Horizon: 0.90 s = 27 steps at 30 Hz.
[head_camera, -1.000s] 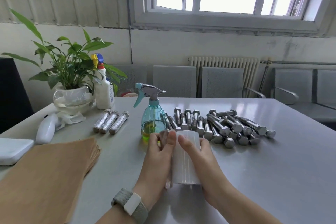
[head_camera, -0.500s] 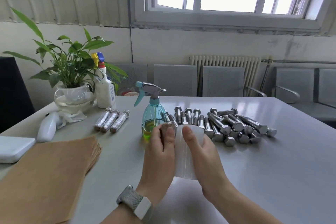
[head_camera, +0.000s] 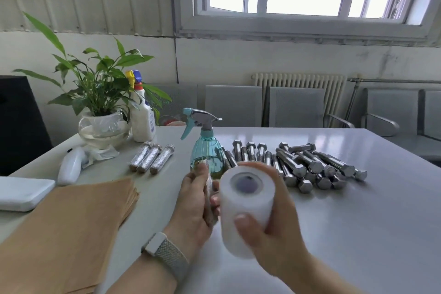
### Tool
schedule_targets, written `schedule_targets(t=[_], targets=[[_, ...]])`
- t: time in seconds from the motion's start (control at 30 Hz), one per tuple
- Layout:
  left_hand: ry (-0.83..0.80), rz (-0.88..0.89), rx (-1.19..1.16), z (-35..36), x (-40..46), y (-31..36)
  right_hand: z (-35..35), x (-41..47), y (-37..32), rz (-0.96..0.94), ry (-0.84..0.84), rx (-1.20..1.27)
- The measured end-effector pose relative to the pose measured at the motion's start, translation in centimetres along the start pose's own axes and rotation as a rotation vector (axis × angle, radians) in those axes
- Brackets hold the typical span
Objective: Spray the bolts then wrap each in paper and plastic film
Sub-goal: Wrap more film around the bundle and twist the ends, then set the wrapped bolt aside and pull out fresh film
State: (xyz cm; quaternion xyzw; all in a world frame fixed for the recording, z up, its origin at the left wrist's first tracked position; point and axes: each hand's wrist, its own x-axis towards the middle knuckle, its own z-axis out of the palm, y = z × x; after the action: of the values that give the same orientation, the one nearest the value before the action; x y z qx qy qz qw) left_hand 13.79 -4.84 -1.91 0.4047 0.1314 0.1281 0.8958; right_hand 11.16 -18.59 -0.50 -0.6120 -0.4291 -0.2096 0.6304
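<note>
My left hand (head_camera: 194, 203) grips a wrapped bolt (head_camera: 209, 194), held upright above the table, mostly hidden by my fingers. My right hand (head_camera: 267, 234) holds a white roll of plastic film (head_camera: 245, 207) raised beside it, with the hollow core facing me. Behind them stands a teal spray bottle (head_camera: 207, 153). Several bare steel bolts (head_camera: 307, 167) lie in a heap to the right of the bottle. Three wrapped bolts (head_camera: 151, 159) lie side by side at the left. A stack of brown paper sheets (head_camera: 71, 229) covers the near left of the table.
A potted plant in a glass bowl (head_camera: 102, 131) and a white spray bottle (head_camera: 142, 119) stand at the back left. A white handheld device (head_camera: 70, 166) and a white flat box (head_camera: 23, 192) lie at the left edge. Grey chairs (head_camera: 296, 106) line the far side.
Both hands have lifted off the table toward me. The film roll has tipped from lying against the bolt to its open end facing me, and has come a little away from the bolt.
</note>
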Motion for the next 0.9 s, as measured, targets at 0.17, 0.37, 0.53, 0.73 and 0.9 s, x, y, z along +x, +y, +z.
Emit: schedule_targets(t=[0.17, 0.37, 0.53, 0.73, 0.9], targets=[[-0.080, -0.019, 0.017, -0.6, -1.0, 4.2, -2.6, 1.5, 3.6, 0.581, 0.412, 0.150], [0.247, 0.099, 0.679, -3.1, 3.8, 12.2, -3.4, 1.3, 5.5, 0.772, 0.435, 0.084], [0.241, 0.097, 1.470, -3.3, 10.0, 12.9, -2.8, 1.2, 6.2, 0.776, 0.382, 0.070], [0.245, 0.411, 2.216, -3.6, 14.0, 7.0, -2.8, 0.9, 7.2, 0.756, 0.309, 0.005], [0.361, 0.384, 2.362, -4.3, 15.6, 5.4, -2.9, 1.0, 7.7, 0.769, 0.306, 0.016]])
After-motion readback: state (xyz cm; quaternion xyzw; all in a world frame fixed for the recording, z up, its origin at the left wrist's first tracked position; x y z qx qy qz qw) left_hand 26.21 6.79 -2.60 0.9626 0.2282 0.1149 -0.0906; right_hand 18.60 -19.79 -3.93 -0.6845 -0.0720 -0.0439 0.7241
